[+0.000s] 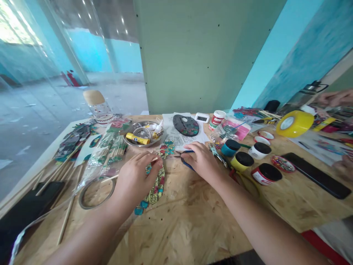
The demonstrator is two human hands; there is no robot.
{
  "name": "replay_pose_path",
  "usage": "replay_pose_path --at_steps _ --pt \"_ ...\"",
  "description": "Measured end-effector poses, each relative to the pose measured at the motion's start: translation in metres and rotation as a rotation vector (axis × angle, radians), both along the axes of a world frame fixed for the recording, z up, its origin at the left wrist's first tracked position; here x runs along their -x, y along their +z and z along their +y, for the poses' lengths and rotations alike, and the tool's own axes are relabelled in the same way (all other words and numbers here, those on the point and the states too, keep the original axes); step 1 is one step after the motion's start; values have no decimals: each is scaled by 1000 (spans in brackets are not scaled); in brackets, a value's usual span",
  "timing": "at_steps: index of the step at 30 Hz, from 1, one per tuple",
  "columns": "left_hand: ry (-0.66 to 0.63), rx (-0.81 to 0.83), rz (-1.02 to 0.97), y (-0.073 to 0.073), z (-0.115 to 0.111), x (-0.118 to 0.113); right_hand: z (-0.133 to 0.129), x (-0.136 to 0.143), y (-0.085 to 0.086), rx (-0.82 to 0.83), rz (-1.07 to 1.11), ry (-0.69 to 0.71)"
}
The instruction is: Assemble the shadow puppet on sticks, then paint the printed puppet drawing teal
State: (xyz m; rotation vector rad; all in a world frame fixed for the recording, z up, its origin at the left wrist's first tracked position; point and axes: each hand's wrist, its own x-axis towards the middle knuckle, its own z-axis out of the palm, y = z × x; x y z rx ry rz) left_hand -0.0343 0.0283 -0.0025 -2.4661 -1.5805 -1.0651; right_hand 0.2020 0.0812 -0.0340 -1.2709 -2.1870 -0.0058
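Observation:
My left hand (139,175) is closed round a thin wooden stick (109,179); one end sticks out on the wrist side, and a pale tip shows at the fingertips. Under and beside this hand lie painted, patterned cut-out pieces (157,187) in yellow-green, red and teal, partly hidden by it. My right hand (200,160) grips blue-handled scissors (187,164), whose short blades point left towards a teal and red flower-like cut-out (167,148). A gap separates the two hands.
A metal bowl (128,142) with a glue stick stands behind my left hand, a tape roll (79,198) left of it. Paint jars (267,174), a black phone (317,176) and yellow tape (295,124) lie right. Another person's hands (338,97) show at the right edge.

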Motion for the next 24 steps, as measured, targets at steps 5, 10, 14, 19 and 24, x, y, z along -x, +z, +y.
replay_pose_path --at_steps 5,10,14,19,24 --pt "-95 41 41 -3 -3 -6 -37 27 13 72 127 316" --pt "-160 0 82 -5 -7 -10 -48 36 9 108 78 381" --pt "-166 -31 120 -5 -10 -10 -48 34 10 99 49 372" --pt "-170 -81 177 -5 -10 -10 -50 34 11 40 -11 370" --pt "-196 -71 186 -3 -10 -8 -51 34 13 4 9 368"
